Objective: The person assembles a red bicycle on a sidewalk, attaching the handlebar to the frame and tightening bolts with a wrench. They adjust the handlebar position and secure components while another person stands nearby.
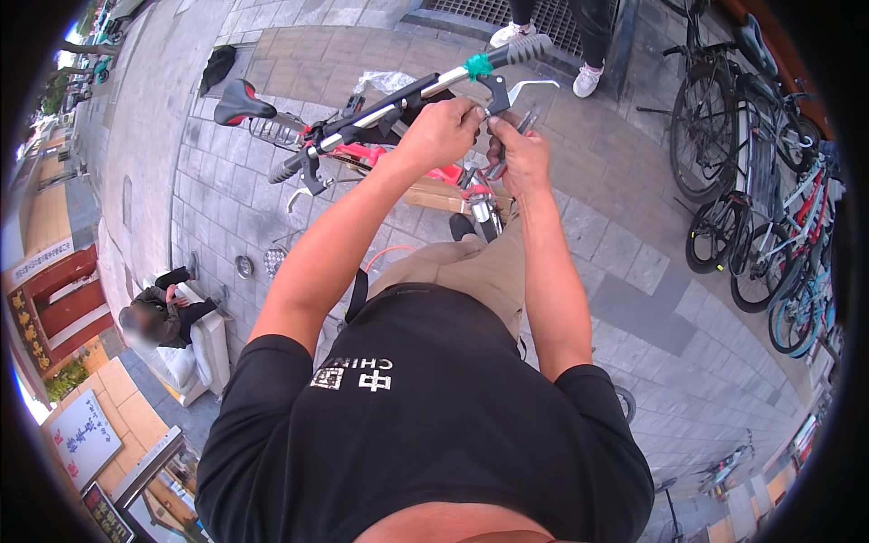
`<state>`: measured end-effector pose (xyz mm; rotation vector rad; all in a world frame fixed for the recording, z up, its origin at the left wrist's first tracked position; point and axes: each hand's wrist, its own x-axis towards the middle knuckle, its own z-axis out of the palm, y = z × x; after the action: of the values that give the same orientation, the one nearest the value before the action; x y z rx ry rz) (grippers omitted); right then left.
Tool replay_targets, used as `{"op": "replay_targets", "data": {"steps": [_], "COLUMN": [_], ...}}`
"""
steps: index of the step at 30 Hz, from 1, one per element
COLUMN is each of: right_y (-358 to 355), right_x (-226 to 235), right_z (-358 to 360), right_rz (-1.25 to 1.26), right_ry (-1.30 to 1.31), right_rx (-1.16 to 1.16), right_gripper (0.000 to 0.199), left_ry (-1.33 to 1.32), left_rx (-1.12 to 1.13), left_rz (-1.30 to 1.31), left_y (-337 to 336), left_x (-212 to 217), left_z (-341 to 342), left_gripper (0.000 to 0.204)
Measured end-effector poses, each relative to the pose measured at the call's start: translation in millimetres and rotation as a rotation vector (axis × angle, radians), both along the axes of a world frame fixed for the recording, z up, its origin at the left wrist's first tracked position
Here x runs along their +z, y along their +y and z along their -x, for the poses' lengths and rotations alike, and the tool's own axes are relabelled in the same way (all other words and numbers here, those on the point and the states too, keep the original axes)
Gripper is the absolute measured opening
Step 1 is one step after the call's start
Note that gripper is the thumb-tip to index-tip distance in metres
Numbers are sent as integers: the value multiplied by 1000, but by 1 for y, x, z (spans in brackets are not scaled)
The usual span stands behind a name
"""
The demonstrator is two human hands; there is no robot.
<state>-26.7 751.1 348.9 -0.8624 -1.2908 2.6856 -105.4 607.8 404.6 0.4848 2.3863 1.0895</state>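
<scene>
A red bicycle stands in front of me, its black-and-silver handlebar point(380, 112) slanting across the view. Green wrapping point(478, 65) sits beside the far grip point(529, 49). My left hand point(445, 129) reaches the bar just below the brake lever point(522, 90), thumb and forefinger pinched together on something too small to make out. Close beside it, my right hand point(522, 156) is closed round a slim metal hand tool point(530, 119), whose kind is partly hidden by the fingers. The second brake lever point(302, 195) hangs at the near end of the bar.
The bicycle's black-and-red saddle point(243, 103) is at the left, its front wheel point(488, 217) below my hands. Someone in dark trousers with white shoes point(587, 80) stands ahead. Several parked bicycles point(704, 131) line the right. A person sits on a pale sofa point(210, 342) at left.
</scene>
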Motion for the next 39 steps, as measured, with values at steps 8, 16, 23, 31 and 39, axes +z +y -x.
{"op": "replay_targets", "data": {"steps": [8,16,23,31,39], "right_y": [-9,-9,1,-1,5], "right_x": [-1,5,-3,-7,-18], "right_z": [3,6,6,9,11], "right_rz": [-37,-3,-52,38,117], "right_ry": [35,-32,32,58,180], "right_rx": [-41,-66,66,83,142], "right_gripper": [14,11,15,16,17], "left_ry": [195,231,51,-606,-749], "left_rx": [139,174,183,355,411], "left_rz": [-42,-38,-199,-444,-472], "left_y": [10,15,9,-2,1], "left_x": [-33,-42,-43,-22,-13], "left_z": [-20,-21,-14,-7,-3], "left_gripper": [40,43,40,26,22]}}
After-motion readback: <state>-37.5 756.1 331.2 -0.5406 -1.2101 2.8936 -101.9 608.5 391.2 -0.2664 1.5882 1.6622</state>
